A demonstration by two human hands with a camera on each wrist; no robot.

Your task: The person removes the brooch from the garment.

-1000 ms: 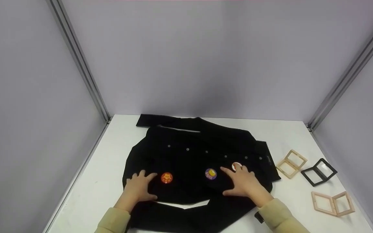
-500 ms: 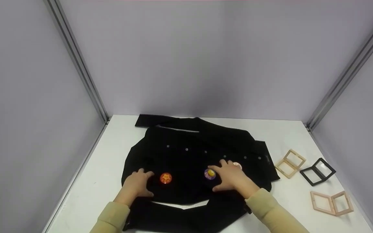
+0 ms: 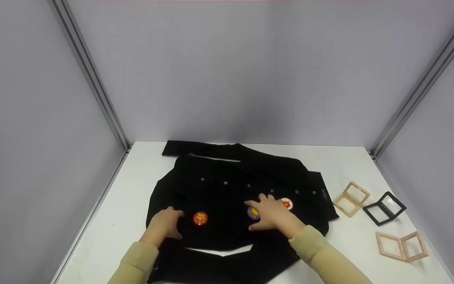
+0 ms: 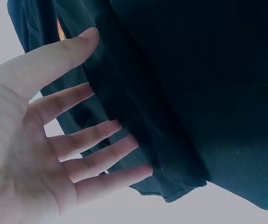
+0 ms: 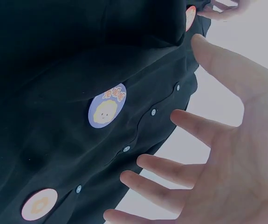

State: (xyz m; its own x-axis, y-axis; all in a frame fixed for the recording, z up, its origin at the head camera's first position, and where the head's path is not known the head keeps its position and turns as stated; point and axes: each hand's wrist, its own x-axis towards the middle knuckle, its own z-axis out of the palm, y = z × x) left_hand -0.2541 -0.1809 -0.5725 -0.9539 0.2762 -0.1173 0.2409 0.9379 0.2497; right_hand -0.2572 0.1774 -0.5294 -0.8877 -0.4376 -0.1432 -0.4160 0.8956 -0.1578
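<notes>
A black button-up shirt [image 3: 227, 201] lies spread on the white table. On it sit an orange badge [image 3: 200, 218], a purple badge [image 3: 252, 213] with a yellow figure, and a white-and-red badge [image 3: 287, 204]. My left hand [image 3: 164, 224] is at the shirt's left side, left of the orange badge. Its fingers [image 4: 96, 137] are spread and nearly straight against or just over the cloth. My right hand [image 3: 270, 213] hovers or rests by the purple badge, partly covering it in the head view. The right wrist view shows its spread fingers [image 5: 164, 170] holding nothing.
At the table's right lie a light wooden folding frame [image 3: 352, 198], a black folding frame [image 3: 387, 210] and a pinkish wooden folding frame [image 3: 404, 249], all unfolded. Grey panels [image 3: 250, 71] wall the table [image 3: 105, 232] at the back and both sides.
My right hand has moved left from the white-and-red badge to the purple one, uncovering the former. The left hand has hardly moved. The whole head view has shifted slightly.
</notes>
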